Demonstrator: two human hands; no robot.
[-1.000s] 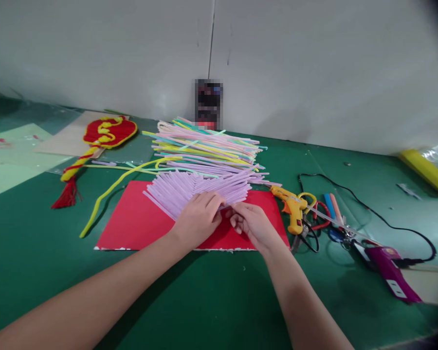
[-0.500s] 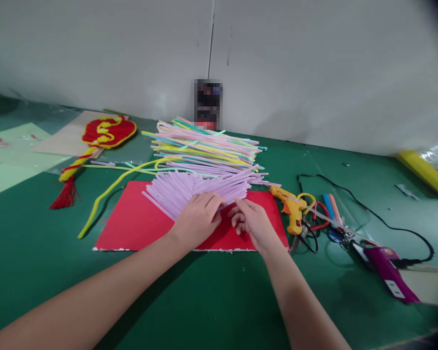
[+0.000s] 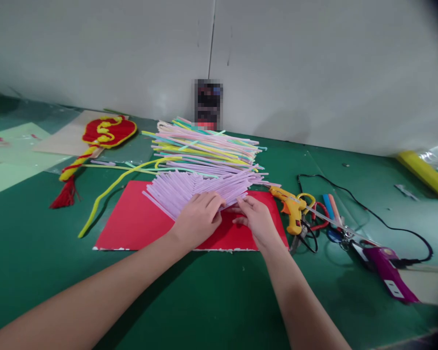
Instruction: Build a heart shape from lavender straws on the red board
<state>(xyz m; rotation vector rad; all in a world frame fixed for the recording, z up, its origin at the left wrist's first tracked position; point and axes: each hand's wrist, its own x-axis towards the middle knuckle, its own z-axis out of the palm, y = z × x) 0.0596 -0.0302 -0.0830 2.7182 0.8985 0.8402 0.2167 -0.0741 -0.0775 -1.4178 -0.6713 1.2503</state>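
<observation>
Lilac pipe cleaners (image 3: 175,190) lie in slanted rows meeting in a V, on a red board (image 3: 131,218). My left hand (image 3: 200,214) rests on their lower middle, fingers curled together around the near ends; its fingertips are partly hidden. At the lower right edge of the rows, my right hand (image 3: 256,218) pinches the end of a lilac pipe cleaner between thumb and forefinger, with its other fingers loosely bent. Behind the board is a pile of mixed pipe cleaners (image 3: 204,148) in yellow, pink, green and lilac.
Right of the board lie a yellow glue gun (image 3: 294,209), red-handled pliers (image 3: 323,216) and a purple power strip (image 3: 389,272) with a black cord (image 3: 365,209). A red and yellow fan (image 3: 109,132) with a tassel lies left. A bent yellow pipe cleaner (image 3: 97,206) crosses the board's left side.
My right hand has shifted slightly, its thumb and forefinger closing at the edge of the lilac rows and its other fingers straightening a little. The left hand stays in place.
</observation>
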